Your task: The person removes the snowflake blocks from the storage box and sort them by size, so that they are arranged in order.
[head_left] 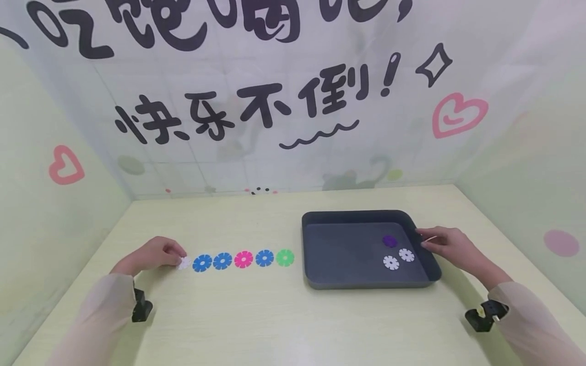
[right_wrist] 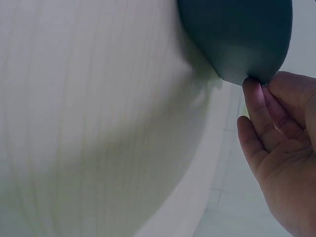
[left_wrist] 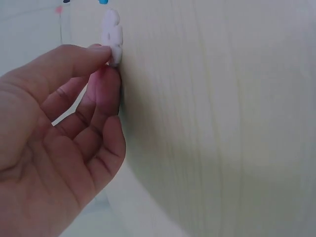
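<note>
At the left end of a row of flat, slotted plastic snowflake discs, my left hand (head_left: 153, 254) pinches a white snowflake disc (head_left: 185, 263) between thumb and fingers. The left wrist view shows that white disc (left_wrist: 112, 34) edge-on, close to the tabletop. Rightward from it lie two blue discs (head_left: 212, 262), a pink disc (head_left: 243, 259), another blue disc (head_left: 264, 258) and a green disc (head_left: 285, 257). My right hand (head_left: 453, 249) holds the right rim of a dark grey tray (head_left: 339, 254) between thumb and fingers, as the right wrist view also shows (right_wrist: 242, 39).
Inside the tray, toward its right side, lie a purple disc (head_left: 389, 241) and two white discs (head_left: 391, 263). The pale wood-grain table (head_left: 256, 320) meets a printed wall sheet (head_left: 238, 168) at the back, with more sheeting on both sides.
</note>
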Demonstrator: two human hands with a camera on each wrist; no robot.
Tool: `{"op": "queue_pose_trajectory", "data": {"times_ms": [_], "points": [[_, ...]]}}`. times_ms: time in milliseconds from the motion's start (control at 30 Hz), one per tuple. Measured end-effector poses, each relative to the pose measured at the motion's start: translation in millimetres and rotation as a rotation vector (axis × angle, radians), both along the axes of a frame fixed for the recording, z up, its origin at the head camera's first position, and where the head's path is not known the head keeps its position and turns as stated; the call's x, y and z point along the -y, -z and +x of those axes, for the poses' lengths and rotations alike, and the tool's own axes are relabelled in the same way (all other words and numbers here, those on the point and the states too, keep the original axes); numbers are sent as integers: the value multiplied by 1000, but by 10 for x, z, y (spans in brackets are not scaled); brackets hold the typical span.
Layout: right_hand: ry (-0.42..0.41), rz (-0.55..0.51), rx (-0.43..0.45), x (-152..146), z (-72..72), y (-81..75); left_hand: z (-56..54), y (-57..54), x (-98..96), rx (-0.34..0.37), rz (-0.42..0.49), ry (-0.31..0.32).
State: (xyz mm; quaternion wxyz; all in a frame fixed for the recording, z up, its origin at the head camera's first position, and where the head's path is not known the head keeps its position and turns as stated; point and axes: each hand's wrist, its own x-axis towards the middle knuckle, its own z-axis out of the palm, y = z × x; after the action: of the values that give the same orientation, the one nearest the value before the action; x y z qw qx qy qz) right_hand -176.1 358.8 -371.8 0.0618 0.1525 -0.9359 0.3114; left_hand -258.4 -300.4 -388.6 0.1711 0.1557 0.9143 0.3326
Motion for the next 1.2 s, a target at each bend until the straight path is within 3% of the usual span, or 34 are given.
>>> {"op": "queue_pose_trajectory", "data": {"times_ms": [167, 300, 433, 667, 767, 933, 1200], "points": [[1, -2, 14, -1, -5, 0, -4, -99, -126, -51, -27, -23], [-6, -7, 8, -4, -10, 7, -43, -246, -427, -100, -2, 13], [-6, -12, 4, -10, -8, 14, -54, -406, -948, -123, 76, 119], [-2, -13, -7, -5, -6, 35, -52, -589, -2130, -164, 188, 345], [-4, -9, -15, -7, -14, 44, -85, -593, -2596, -165, 203, 440], [12, -7, -4, -16, -12, 48, -163, -499, -3251, -161, 158, 530], [9, 3, 24, 2, -19, 9, -202, -292, -3976, -25, 90, 654]]}}
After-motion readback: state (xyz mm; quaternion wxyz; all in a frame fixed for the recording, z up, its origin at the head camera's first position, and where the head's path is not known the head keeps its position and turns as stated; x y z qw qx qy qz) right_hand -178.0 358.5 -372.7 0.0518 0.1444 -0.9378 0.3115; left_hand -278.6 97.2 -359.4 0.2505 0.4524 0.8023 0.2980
